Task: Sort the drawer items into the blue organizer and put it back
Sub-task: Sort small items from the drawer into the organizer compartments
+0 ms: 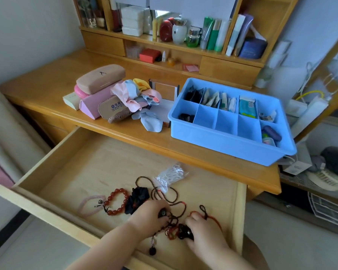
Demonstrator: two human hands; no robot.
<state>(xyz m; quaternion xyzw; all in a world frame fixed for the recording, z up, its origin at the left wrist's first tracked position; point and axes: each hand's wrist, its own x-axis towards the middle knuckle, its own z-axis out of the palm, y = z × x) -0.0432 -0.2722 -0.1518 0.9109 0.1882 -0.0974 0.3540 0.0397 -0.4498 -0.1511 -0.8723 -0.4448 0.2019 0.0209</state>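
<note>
The wooden drawer [57,168] is pulled out below the desk. In it lie a red bead bracelet [116,200], a pale pink bracelet [88,205], a black scrunchie [138,199], tangled brown cord necklaces [172,193] and a clear bag of hair ties [171,175]. My left hand [150,215] pinches a dark bead of the tangled cords. My right hand [201,228] grips a dark pendant with red cord beside it. The blue organizer [222,141] sits on the desk at the right, several compartments partly filled.
On the desk to the left of the organizer lie glasses cases [101,77], a pink box [92,106], cleaning cloths [137,96] and a small framed box [164,90]. Shelves with bottles and jars stand behind. A cluttered rack stands at the right.
</note>
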